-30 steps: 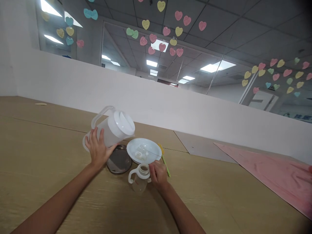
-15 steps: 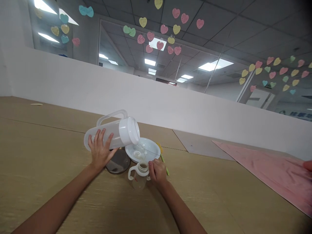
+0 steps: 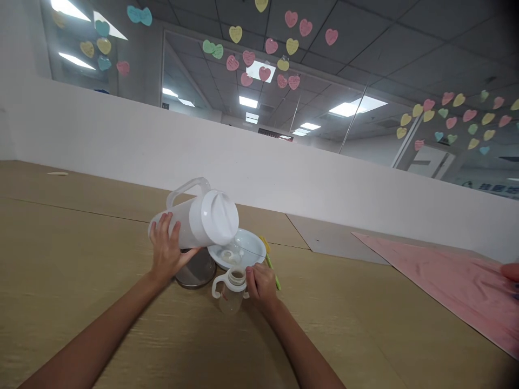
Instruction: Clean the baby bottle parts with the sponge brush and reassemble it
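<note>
A translucent pitcher with a white lid (image 3: 219,218) lies tilted on its side in the air, its lid end pointing right. My left hand (image 3: 167,251) holds its body from below, fingers spread along the side. Below and to the right stands a clear bottle with white handles (image 3: 231,297), upright with its mouth uncovered. My right hand (image 3: 263,286) is closed at the bottle's right handle, which it partly hides. Behind the bottle, a white bowl (image 3: 255,246) contains small white and clear parts. A round dark metal lid or dish (image 3: 197,273) lies beneath the pitcher.
A yellow and green utensil (image 3: 273,273) lies right of the bowl. Pink cloth (image 3: 454,286) covers the table's right side, with part of another person's hand (image 3: 510,272) at the edge. A low white wall (image 3: 284,173) runs behind the table (image 3: 344,324).
The pitcher has turned so its lid faces more towards me, and has shifted slightly right with my left hand. My right hand remains at the bottle handle.
</note>
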Motion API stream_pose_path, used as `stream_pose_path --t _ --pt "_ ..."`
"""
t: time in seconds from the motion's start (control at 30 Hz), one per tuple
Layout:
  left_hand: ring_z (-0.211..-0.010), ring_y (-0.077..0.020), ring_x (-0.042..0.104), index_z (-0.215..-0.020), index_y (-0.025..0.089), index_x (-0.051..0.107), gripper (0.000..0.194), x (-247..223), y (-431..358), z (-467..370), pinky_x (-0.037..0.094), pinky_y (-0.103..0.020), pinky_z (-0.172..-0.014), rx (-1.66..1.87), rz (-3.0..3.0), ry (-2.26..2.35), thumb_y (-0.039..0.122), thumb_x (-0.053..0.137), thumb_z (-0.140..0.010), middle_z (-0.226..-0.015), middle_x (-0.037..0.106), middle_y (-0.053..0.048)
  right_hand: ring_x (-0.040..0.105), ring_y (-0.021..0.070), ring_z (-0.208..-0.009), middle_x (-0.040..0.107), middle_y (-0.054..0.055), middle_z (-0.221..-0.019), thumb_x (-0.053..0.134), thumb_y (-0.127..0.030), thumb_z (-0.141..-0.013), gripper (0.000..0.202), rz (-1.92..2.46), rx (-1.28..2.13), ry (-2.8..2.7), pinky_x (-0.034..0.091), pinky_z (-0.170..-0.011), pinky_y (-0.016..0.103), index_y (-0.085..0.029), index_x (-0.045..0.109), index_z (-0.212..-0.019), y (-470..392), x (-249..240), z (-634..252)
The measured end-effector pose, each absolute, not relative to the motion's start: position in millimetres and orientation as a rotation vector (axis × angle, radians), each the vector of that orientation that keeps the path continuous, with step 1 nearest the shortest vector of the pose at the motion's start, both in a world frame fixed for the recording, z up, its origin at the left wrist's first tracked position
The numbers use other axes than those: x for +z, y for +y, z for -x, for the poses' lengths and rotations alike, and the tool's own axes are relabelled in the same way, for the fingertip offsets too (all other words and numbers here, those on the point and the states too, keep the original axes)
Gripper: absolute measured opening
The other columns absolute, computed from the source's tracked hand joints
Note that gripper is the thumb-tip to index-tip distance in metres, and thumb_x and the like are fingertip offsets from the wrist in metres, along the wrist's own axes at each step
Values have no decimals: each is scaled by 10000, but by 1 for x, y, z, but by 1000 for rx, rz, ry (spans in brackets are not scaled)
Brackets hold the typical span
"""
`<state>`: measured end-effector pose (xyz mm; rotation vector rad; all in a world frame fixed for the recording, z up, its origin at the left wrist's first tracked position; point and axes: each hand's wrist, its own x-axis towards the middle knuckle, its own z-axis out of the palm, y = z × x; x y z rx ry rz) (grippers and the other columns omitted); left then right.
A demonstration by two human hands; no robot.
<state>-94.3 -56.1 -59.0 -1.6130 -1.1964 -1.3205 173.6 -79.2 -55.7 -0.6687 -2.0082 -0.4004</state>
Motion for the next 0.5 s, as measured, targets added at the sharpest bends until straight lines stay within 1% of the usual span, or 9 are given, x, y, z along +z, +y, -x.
stream_pose_path --t 0.17,0.27,0.33,0.4,0.43,0.5 --pt "-1340 -401 97 -1378 297 -131 1050 -62 -59 92 172 -614 -1010 -1314 1713 -1127 431 648 -686 -1485 4 -166 353 105 -448 409 -9 -450 314 -175 -897 413 676 -393 -2003 214 -480 273 -194 407 -496 -79 -57 -174" --pt "-1340 -394 104 -1373 338 -138 1024 -61 -61 90 178 -613 -1013 -1313 1718 -1042 421 630 -702 -1490 -21 -127 351 102 -445 412 -9 -448 320 -177 -897 414 674 -401 -1998 211 -482 271 -192 407 -493 -79 -57 -174" --pt "-1335 -396 120 -1373 340 -134 1015 -60 -61 90 181 -618 -1009 -1309 1703 -1030 423 627 -706 -1487 -16 -127 349 99 -445 409 -11 -447 323 -180 -897 415 675 -406 -1999 209 -481 271 -191 403 -491 -79 -57 -174" --pt "-1332 -395 123 -1376 303 -131 1017 -61 -58 91 169 -615 -1016 -1319 1690 -1095 437 626 -711 -1476 -1 -158 348 98 -445 402 -12 -446 324 -183 -898 416 676 -412 -1996 206 -479 272 -191 403 -489 -79 -57 -174" --pt "-1333 -392 114 -1380 266 -124 1017 -62 -57 92 155 -605 -1026 -1341 1682 -1159 450 623 -715 -1468 9 -183 348 97 -445 400 -13 -446 325 -184 -899 416 678 -415 -1995 206 -477 273 -190 405 -490 -79 -57 -174" --pt "-1341 -386 41 -1383 167 -106 1006 -64 -54 95 100 -584 -1050 -1425 1694 -1316 480 597 -735 -1452 -1 -239 347 97 -446 396 -15 -446 324 -185 -900 415 684 -421 -2001 207 -475 274 -190 411 -494 -78 -57 -174"
